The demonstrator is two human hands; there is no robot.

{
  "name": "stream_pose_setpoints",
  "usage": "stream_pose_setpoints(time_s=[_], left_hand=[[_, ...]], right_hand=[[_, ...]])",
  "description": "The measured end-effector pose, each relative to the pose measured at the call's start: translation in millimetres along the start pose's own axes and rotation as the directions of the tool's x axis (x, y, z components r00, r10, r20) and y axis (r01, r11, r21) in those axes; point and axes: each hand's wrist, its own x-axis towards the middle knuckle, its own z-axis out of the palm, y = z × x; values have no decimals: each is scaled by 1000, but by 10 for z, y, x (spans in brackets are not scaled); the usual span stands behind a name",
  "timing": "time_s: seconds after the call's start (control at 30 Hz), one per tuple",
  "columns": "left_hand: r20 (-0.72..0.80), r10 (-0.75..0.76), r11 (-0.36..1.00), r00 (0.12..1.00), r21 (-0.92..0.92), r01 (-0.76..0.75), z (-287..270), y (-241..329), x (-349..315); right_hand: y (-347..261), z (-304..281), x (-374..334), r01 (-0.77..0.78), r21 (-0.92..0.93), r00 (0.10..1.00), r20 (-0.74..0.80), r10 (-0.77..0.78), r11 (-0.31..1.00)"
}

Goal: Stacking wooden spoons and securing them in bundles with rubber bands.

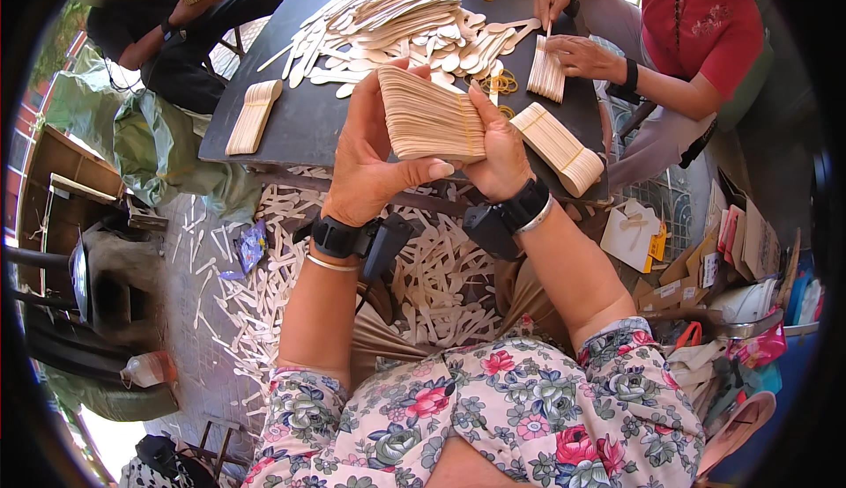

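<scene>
Bare tabletop (310, 125) between 1 wooden bundle (253, 118) and left grip (366, 160), cutlery heap (388, 30) beyond

Workshop: table (308, 122) heaped with spoons (388, 28).

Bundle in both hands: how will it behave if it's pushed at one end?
The bundle is probably light for its size, being thin wooden pieces. Its band sits near the right end, so the left end might splay when pushed. Its blocky shape suggests it is unlikely to roll.
</scene>
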Motion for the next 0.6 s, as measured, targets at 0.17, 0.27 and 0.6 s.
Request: stream_pose_setpoints(time_s=[0.17,0.27,0.6], left_hand=[[-93,-12,996,996,-83,4,10,-91,-2],[-146,-29,986,989,-164,4,-53,-173,41],[68,-313,749,947,-595,291,21,-477,95]], right_hand=[[83,-42,-105,-66,-21,998,21,66,998],[90,8,-170,42,-65,999,6,-42,997],[-62,-171,-300,-110,-380,913,326,244,919]])
